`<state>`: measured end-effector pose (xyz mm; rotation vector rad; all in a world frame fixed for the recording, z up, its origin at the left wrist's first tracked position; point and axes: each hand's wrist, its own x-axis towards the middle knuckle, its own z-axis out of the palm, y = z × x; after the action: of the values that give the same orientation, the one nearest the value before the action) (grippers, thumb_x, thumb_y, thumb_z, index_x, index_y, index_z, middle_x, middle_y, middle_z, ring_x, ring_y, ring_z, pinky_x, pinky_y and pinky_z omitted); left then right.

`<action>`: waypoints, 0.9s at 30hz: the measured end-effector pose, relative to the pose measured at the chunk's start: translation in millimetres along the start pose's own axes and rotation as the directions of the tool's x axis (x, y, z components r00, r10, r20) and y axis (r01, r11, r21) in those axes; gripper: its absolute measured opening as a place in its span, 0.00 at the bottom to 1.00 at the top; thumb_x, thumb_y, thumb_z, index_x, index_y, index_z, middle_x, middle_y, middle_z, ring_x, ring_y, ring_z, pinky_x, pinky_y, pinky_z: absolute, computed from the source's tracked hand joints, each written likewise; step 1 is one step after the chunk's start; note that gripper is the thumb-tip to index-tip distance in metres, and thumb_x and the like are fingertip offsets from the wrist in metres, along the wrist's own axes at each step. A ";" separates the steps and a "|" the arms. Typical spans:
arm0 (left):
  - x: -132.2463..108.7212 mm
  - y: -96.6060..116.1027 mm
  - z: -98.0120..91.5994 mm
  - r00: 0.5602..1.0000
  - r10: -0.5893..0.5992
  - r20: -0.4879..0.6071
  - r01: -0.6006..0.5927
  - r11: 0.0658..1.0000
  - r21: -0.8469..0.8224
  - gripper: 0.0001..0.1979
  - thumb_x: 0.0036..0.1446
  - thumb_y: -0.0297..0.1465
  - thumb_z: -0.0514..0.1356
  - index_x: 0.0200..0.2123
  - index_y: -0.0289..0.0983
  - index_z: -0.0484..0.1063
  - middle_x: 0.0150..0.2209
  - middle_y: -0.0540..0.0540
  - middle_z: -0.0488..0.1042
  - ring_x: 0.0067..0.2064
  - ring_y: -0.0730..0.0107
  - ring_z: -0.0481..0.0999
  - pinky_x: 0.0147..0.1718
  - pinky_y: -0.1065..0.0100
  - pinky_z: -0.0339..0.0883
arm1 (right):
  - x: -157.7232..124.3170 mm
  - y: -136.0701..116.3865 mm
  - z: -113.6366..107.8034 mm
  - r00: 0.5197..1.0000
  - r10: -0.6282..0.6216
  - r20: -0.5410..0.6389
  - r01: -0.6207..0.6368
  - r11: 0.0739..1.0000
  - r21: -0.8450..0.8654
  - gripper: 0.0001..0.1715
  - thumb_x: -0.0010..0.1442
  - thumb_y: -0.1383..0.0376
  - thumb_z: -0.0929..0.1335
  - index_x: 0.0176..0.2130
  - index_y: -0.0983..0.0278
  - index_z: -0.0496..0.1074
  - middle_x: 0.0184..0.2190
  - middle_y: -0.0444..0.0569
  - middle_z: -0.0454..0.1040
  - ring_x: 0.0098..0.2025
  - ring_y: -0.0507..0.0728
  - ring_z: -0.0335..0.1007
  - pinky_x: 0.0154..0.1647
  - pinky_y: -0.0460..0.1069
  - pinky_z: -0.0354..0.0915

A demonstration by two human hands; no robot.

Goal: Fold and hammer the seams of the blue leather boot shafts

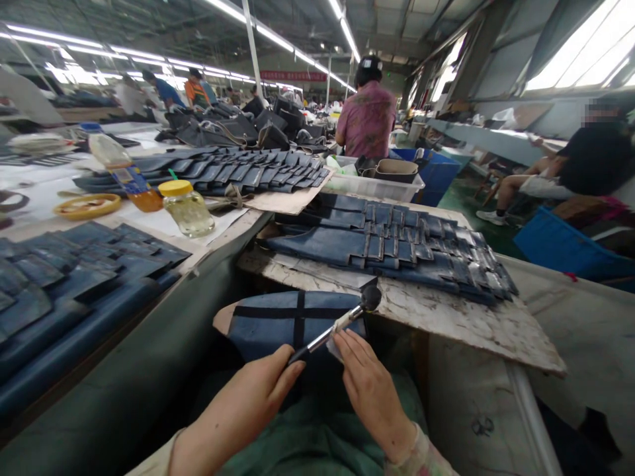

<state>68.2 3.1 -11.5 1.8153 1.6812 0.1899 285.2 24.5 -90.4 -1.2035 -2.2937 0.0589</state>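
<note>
My left hand point(270, 382) is closed round the black handle of a hammer-like tool point(318, 340). Its metal shaft slants up to the right and ends in a dark rounded head point(370, 298). My right hand point(366, 380) has its fingers pressed together against the shaft, with a whitish scrap of paper or cloth point(336, 345) between them and the metal. Beneath the tool, at my lap, lies a blue leather-like panel point(270, 325) with black strips crossing on it and a tan end at the left. Both hands partly cover it.
Overlapping blue pieces lie on a worn board point(466, 330) ahead, with another stack point(89, 284) at left. A yellow-lidded jar point(187, 210), a bottle point(124, 168) and a yellow dish point(87, 205) stand on the table. Beyond a plastic bin point(380, 187), a person point(367, 119) faces away.
</note>
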 end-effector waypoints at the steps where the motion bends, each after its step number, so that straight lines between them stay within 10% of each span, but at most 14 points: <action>1: 1.4 1.6 1.8 1.000 0.002 0.010 -0.002 1.000 0.028 0.17 0.62 0.42 0.44 0.37 0.40 0.67 0.32 0.47 0.75 0.34 0.68 0.75 0.32 0.72 0.63 | -0.7 0.6 0.5 1.000 0.002 -0.012 -0.002 1.000 0.003 0.34 0.54 0.80 0.56 0.59 0.67 0.60 0.57 0.50 0.64 0.60 0.56 0.56 0.59 0.55 0.63; 7: 23.1 6.8 -8.1 0.997 0.078 -0.011 -0.074 0.975 0.210 0.18 0.61 0.46 0.45 0.36 0.40 0.67 0.33 0.47 0.75 0.35 0.64 0.75 0.32 0.69 0.62 | -1.3 0.4 1.0 1.000 -0.003 -0.030 0.004 1.000 0.022 0.36 0.54 0.80 0.56 0.61 0.64 0.58 0.56 0.49 0.65 0.59 0.56 0.58 0.58 0.55 0.64; 13: 93.6 33.8 -33.0 0.925 0.374 -0.060 -0.312 0.842 0.440 0.18 0.61 0.45 0.47 0.40 0.39 0.69 0.37 0.44 0.74 0.40 0.63 0.75 0.38 0.69 0.64 | 1.2 -3.5 -3.0 0.999 0.043 0.007 -0.043 0.998 0.040 0.38 0.52 0.80 0.56 0.60 0.64 0.60 0.56 0.49 0.65 0.60 0.55 0.56 0.58 0.54 0.63; 22: 208.3 80.9 -1.9 0.862 0.503 0.070 -0.468 0.733 0.495 0.18 0.59 0.43 0.51 0.41 0.36 0.71 0.40 0.39 0.75 0.44 0.57 0.74 0.43 0.62 0.65 | 3.6 -4.5 -4.1 0.999 0.049 0.001 -0.049 0.998 0.048 0.36 0.51 0.80 0.56 0.58 0.65 0.62 0.55 0.49 0.67 0.58 0.55 0.59 0.57 0.53 0.65; 27: 210.2 71.4 3.1 0.862 0.504 0.042 -0.469 0.765 0.442 0.18 0.61 0.36 0.50 0.51 0.36 0.67 0.49 0.39 0.72 0.52 0.60 0.70 0.51 0.62 0.61 | 5.7 2.4 -7.9 0.998 0.042 -0.043 -0.039 0.997 0.073 0.34 0.52 0.79 0.57 0.57 0.64 0.63 0.52 0.48 0.70 0.55 0.55 0.63 0.54 0.51 0.67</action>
<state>165.1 200.6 -41.5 2.6107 1.3299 0.1045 288.2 28.7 -81.8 -1.2025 -2.2097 0.1272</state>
